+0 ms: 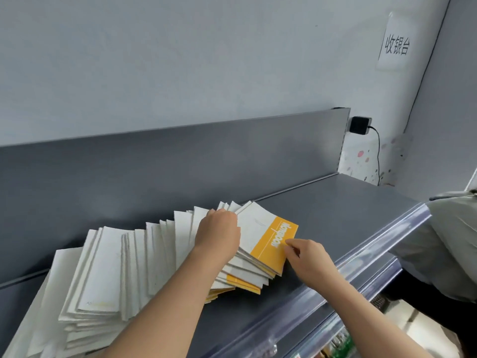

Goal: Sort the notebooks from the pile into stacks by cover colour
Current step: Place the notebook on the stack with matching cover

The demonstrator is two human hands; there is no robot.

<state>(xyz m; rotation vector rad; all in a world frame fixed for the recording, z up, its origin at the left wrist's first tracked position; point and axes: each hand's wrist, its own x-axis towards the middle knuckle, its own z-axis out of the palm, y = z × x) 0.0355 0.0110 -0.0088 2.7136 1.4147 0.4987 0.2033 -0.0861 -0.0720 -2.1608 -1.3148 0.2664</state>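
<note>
A long, fanned-out pile of white notebooks (108, 275) lies along the grey shelf (335, 215). At its right end a white notebook with a yellow band (265, 236) lies on top, face up. More yellow-banded covers (242, 284) peek out lower in the pile. My left hand (219, 232) rests on the fanned notebooks just left of the top one, fingers curled over their upper edges. My right hand (307, 257) pinches the yellow band's right edge between thumb and fingers.
A dark grey back panel (180, 161) rises behind the shelf. The shelf's front carries a clear plastic price rail (374, 241). A black adapter with a cable (360, 125) hangs on the wall at right. A person in grey clothing (451, 241) stands at the right.
</note>
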